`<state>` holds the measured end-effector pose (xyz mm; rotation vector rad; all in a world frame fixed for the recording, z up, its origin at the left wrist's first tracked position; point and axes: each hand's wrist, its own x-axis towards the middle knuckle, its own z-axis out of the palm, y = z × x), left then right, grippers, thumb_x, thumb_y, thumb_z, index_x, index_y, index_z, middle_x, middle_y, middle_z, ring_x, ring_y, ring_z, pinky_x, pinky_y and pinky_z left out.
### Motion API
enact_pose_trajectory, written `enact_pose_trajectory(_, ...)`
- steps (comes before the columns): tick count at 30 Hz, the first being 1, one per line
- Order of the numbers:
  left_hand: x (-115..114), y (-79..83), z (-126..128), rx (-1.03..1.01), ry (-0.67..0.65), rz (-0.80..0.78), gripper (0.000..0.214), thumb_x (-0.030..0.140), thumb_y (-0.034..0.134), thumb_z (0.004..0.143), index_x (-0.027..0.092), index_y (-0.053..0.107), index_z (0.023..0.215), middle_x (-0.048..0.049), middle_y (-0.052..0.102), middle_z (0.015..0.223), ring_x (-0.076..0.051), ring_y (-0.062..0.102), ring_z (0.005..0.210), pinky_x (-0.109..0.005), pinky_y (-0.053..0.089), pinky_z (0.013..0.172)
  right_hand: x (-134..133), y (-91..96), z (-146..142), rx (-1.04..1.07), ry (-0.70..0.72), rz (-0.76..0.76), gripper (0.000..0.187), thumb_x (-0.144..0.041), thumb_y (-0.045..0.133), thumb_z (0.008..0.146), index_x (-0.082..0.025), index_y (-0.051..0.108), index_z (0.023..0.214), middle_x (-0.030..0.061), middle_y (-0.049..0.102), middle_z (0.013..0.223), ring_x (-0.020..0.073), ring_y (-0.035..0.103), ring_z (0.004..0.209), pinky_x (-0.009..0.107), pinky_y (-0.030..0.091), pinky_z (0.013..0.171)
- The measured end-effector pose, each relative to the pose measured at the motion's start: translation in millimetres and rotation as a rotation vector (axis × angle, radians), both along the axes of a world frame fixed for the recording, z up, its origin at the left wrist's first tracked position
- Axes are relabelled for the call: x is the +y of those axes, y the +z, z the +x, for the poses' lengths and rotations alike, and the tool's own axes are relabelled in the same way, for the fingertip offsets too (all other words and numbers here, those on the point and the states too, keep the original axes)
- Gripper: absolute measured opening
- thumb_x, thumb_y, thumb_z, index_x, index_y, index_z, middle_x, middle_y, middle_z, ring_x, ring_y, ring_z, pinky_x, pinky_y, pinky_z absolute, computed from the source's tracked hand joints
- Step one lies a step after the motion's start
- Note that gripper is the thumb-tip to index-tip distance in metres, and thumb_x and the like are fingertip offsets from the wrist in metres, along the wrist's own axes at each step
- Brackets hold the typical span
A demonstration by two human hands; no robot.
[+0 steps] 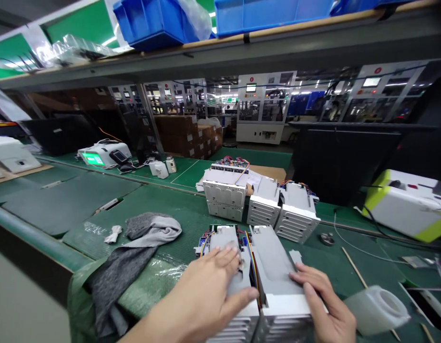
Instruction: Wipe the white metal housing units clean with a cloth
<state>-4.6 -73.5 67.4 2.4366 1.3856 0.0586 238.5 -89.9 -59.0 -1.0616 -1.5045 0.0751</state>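
Observation:
Two light-grey metal housings with ribbed fronts stand side by side in front of me. My left hand [215, 281] lies across the top of the left housing [222, 236], its fingers stretched out and the thumb reaching towards the gap. Rainbow-coloured ribbon wires [255, 267] run down between the two units. Against the right edge of the right housing [272, 259] rests my right hand [325, 300], fingers extended and touching its side. Neither hand is wrapped round anything. The lower part of the left housing is partly hidden by my left hand and forearm.
More metal housings [225, 195] stand behind, with wires on top. A grey cloth [141, 247] lies at left, a translucent white bottle [366, 309] at right. Near it are a thin stick [354, 267] and a cable. Blue bins [273, 16] sit on the overhead shelf.

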Motion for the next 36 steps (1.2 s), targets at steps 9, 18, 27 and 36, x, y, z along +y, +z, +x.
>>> enact_pose_trajectory(9,2.0,13.2,-3.9,-0.024,-0.048,0.036,0.063,0.058,0.039,0.094,0.014,0.055,0.136,-0.0131,0.049,0.144,-0.029,0.048,0.133,-0.044,0.042,0.109,-2.3,-12.9,-5.1,0.084,-0.008,0.030,0.019,-0.015,0.052,0.090,-0.020,0.069,0.095,0.0069,0.071,0.100,0.0228,0.064,0.101,0.036,0.050,0.086)
enact_pose_trajectory(18,13.4,16.2,2.4,-0.007,-0.051,0.062,0.053,0.053,0.039,0.096,0.016,0.064,0.124,-0.0122,0.061,0.133,-0.030,0.058,0.123,-0.043,0.049,0.102,-0.5,-16.0,-3.5,0.072,0.016,0.035,0.020,-0.014,0.051,0.090,-0.022,0.068,0.096,0.0048,0.071,0.092,0.0227,0.063,0.100,0.036,0.050,0.084)
enact_pose_trajectory(27,9.7,10.7,7.8,0.095,-0.026,0.128,0.074,0.067,0.038,0.091,0.008,0.060,0.128,-0.0198,0.057,0.136,-0.035,0.055,0.126,-0.048,0.044,0.106,-1.9,-11.0,-6.1,0.054,-0.011,0.049,0.019,-0.013,0.051,0.090,-0.022,0.067,0.098,0.0043,0.071,0.096,0.0210,0.063,0.100,0.035,0.047,0.086)
enact_pose_trajectory(36,17.8,7.2,8.5,0.058,-0.017,0.105,0.068,0.063,0.032,0.094,0.011,0.063,0.124,-0.0174,0.061,0.133,-0.034,0.058,0.122,-0.048,0.047,0.102,0.9,-13.7,-6.3,0.079,0.015,0.057,0.022,-0.011,0.051,0.089,-0.022,0.067,0.098,0.0038,0.071,0.092,0.0223,0.063,0.100,0.036,0.047,0.086)
